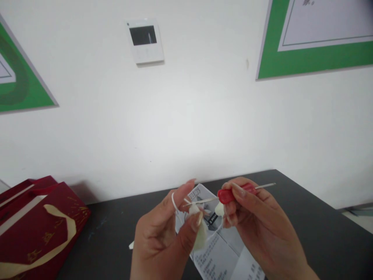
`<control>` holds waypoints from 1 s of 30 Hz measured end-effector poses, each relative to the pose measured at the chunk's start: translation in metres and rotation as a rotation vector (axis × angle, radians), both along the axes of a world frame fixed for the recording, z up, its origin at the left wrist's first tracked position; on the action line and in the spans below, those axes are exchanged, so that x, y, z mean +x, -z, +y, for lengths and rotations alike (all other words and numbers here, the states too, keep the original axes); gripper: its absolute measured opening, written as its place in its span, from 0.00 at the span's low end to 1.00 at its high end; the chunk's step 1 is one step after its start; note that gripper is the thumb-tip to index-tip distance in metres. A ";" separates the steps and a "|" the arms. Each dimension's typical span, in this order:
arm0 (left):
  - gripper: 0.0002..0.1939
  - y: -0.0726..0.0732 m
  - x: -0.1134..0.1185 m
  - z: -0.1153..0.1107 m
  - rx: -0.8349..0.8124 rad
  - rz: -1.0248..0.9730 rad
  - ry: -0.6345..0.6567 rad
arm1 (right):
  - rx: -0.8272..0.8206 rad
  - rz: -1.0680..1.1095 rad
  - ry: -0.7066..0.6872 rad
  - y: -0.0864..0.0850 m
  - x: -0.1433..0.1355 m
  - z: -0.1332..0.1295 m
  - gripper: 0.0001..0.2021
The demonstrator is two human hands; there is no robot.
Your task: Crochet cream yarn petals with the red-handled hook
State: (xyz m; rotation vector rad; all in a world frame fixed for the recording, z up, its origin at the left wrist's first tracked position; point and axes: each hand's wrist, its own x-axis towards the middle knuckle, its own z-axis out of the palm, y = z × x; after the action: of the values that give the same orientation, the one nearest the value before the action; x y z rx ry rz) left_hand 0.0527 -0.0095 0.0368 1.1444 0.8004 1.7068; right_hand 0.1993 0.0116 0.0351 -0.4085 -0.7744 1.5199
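Observation:
My left hand [169, 233] pinches a small pale crocheted piece [199, 237] between thumb and fingers. White yarn [174, 202] loops round its raised index finger. In my right hand [256, 221] is a crochet hook [237, 192] with a red grip and a thin metal shaft. Its tip points left and meets the yarn at the top of the crocheted piece. A strand runs below, between the two hands. Another small pale bit [219, 210] shows beside the right fingertips; I cannot tell whether it is joined to the piece.
A printed sheet [215, 252] lies on the dark table [110, 237] beneath my hands. Dark red gift bags [37, 229] with a cream ribbon stand at the left. Behind the table rises a white wall [186, 116] with a small panel [145, 41] and green-bordered boards [305, 62].

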 end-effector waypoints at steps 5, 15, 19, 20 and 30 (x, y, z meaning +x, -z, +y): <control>0.11 0.005 -0.002 0.003 0.061 -0.014 0.008 | -0.002 -0.007 -0.005 0.001 0.001 0.000 0.06; 0.20 0.013 0.022 -0.003 0.063 0.023 -0.396 | -0.012 -0.008 0.005 0.003 0.000 0.005 0.06; 0.20 0.016 0.034 -0.001 0.042 -0.023 -0.474 | 0.027 -0.060 0.079 0.003 0.003 0.007 0.06; 0.19 0.017 0.036 0.001 0.028 -0.046 -0.465 | 0.043 -0.077 0.103 0.003 0.003 0.006 0.06; 0.22 0.017 0.031 0.010 -0.106 -0.252 -0.160 | 0.550 -0.498 0.561 0.007 0.003 -0.008 0.11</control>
State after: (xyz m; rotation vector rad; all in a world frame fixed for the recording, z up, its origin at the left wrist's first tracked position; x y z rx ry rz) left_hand 0.0842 0.0007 0.0194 0.7916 0.8302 1.8718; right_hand 0.2021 0.0032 0.0281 -0.5357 -1.2946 0.6409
